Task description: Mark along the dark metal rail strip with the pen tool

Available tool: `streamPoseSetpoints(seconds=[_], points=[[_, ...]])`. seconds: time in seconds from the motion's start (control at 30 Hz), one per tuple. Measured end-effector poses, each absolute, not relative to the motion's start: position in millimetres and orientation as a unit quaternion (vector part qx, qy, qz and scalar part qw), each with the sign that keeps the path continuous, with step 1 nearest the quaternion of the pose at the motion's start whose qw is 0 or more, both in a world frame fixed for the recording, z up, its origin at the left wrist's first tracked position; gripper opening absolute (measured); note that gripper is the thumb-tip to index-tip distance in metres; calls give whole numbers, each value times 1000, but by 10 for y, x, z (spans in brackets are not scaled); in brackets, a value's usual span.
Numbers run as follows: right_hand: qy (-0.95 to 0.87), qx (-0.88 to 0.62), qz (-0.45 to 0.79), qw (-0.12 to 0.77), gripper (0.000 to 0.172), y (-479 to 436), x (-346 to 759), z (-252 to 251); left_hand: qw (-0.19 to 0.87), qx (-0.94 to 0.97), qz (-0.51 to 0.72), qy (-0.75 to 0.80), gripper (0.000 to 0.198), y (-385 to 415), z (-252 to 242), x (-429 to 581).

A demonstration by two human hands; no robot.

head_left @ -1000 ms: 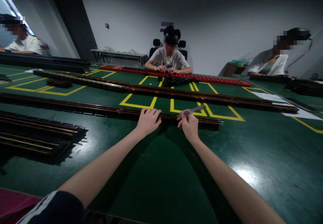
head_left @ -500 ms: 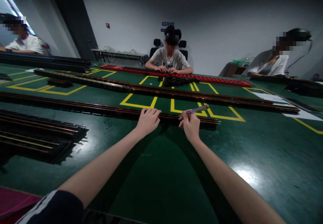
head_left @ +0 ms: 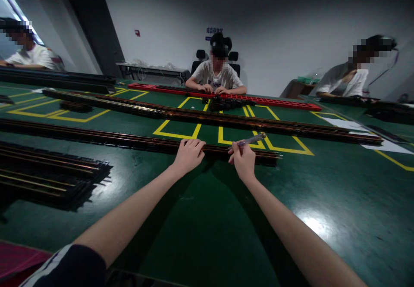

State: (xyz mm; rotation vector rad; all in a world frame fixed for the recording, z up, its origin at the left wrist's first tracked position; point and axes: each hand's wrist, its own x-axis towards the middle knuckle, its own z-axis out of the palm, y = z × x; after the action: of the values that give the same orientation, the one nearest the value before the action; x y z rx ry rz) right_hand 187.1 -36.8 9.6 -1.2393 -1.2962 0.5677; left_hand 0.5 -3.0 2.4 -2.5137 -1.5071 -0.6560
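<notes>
My left hand [head_left: 188, 157] lies over a long dark strip with copper-coloured rails [head_left: 129, 139], its fingers bent round the strip's far edge. Close to the strip's right end is my right hand [head_left: 244, 163], closed on a slim, pen-like tool with a see-through barrel [head_left: 251, 141]. The tool's back end points up and to the right. Its tip is down by the strip, too small to make out, so I cannot tell whether it touches.
More railed strips [head_left: 39, 170] are piled at the left. Another long strip [head_left: 210, 119] crosses the green table [head_left: 207, 231] farther off. Beyond it, a co-worker [head_left: 216, 78] handles a red slotted frame [head_left: 281, 103]. Other people sit left and right. White papers [head_left: 388, 149] lie at the right.
Both hands keep their places on and by the strip. The view has shifted very slightly; nothing is taken up or let go.
</notes>
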Motion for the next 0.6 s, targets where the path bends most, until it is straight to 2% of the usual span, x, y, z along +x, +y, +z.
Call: streamPoseSetpoints(seconds=[0.6], points=[[-569,-504,267,592,52,-342,1890,86,62,-836,-219,-500,34,-32,39,6]])
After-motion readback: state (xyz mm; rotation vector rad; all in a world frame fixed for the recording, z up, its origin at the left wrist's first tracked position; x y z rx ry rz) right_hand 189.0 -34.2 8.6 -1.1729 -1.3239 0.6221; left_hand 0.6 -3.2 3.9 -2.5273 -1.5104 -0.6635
